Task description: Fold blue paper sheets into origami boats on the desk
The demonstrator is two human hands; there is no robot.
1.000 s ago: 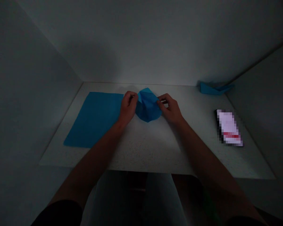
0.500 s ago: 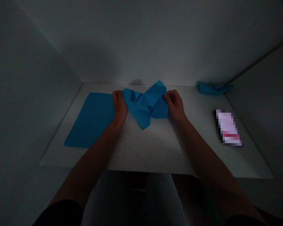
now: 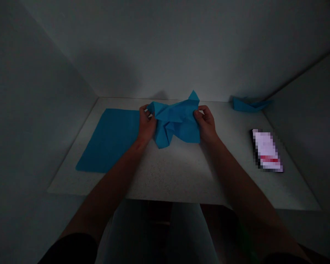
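Between my two hands a creased, partly folded sheet of blue paper (image 3: 178,119) is held up over the middle of the table. Its left end is pinched by my left hand (image 3: 147,124), with the fingers curled round the edge. My right hand (image 3: 207,123) grips the right edge between thumb and fingers. The paper is bent and crumpled, with one corner pointing up near the right hand and a flap hanging down at the left. Beside my left wrist lies flat blue paper (image 3: 110,141), partly covered by that forearm.
A folded blue paper boat (image 3: 249,105) rests at the back right of the white table (image 3: 165,179). In front of it lies a phone with a lit, blurred screen (image 3: 267,150). Walls rise at the back, left and right. My legs are below the front edge.
My left hand has moved right, closer to my right hand. The held paper has bunched and changed shape, its upper part folding forward. My right hand has shifted only slightly.
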